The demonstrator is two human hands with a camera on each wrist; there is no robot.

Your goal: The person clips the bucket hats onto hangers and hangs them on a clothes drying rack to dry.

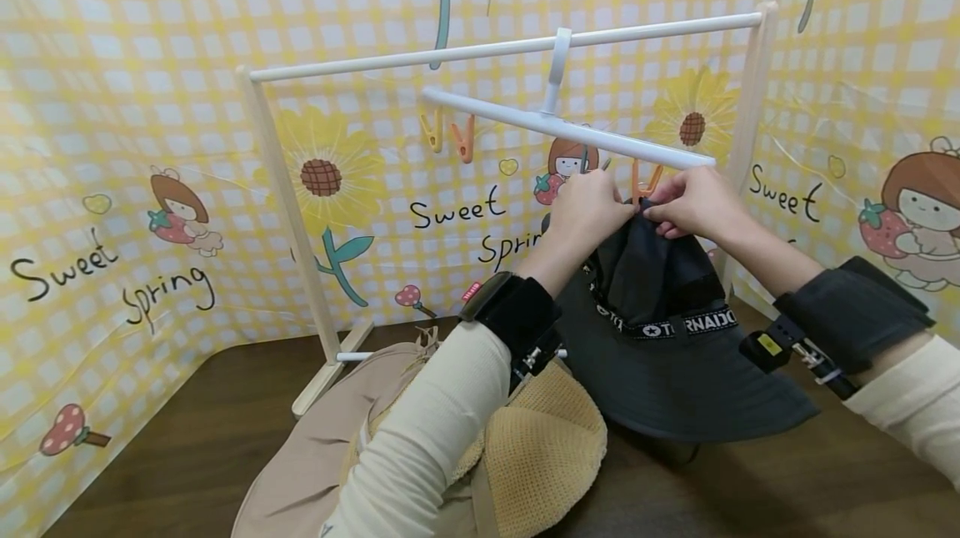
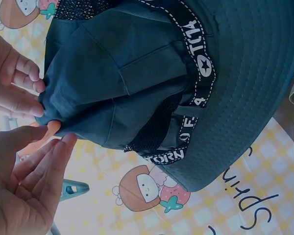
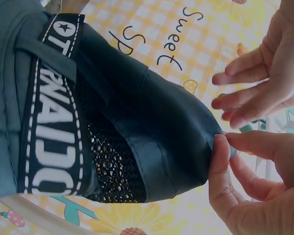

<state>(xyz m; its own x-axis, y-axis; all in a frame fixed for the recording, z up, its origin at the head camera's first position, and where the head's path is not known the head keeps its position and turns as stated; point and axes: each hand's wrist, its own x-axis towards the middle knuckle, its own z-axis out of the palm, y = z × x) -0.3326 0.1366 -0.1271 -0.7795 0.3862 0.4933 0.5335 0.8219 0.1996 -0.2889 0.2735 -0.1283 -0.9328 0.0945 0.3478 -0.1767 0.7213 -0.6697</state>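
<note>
A dark bucket hat (image 1: pixel 675 388) with a white-lettered band hangs brim down under the right end of a white hanger (image 1: pixel 510 113). My right hand (image 1: pixel 697 200) pinches the top of its crown between thumb and fingertips, clearly seen in the right wrist view. An orange clip (image 1: pixel 645 181) on the hanger sits right at that crown top, and its rounded end shows in the left wrist view. Beside it, my left hand (image 1: pixel 588 208) has its thumb and fingers fairly straight and apart, fingertips close by the clip and fabric. A green clip (image 2: pixel 74 189) hangs next to the left hand.
The hanger hooks over the rail of a wooden rack (image 1: pixel 360 64). At its left end hang a yellow clip (image 1: pixel 431 131) and an orange clip (image 1: pixel 463 139). A beige hat (image 1: pixel 322 446) and a straw-coloured woven hat (image 1: pixel 547 438) lie on the brown table (image 1: pixel 165 446), partly behind my left sleeve.
</note>
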